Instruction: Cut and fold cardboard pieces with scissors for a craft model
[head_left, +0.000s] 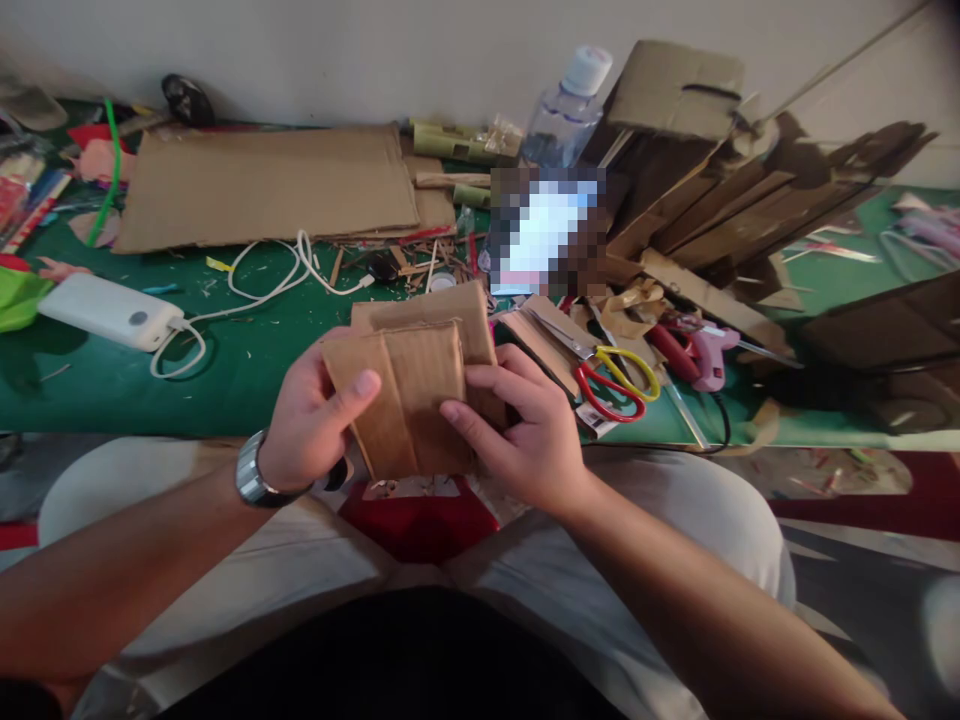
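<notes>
Both of my hands hold a folded piece of brown corrugated cardboard [416, 385] above my lap, at the near edge of a green table [247, 380]. My left hand [315, 420], with a metal watch on its wrist, grips the piece's left side, thumb laid across the front. My right hand [521, 425] grips the right side, fingers curled round the edge and thumb pressed on the front panel. The cardboard is bent into several upright panels.
On the table: a large flat cardboard sheet [262, 185], a white power bank [112, 312] with a white cable [270, 275], red-and-yellow scissors [615, 385], a pink glue gun [701, 355], a plastic bottle [566, 110], and stacked cardboard pieces [750, 200] at right.
</notes>
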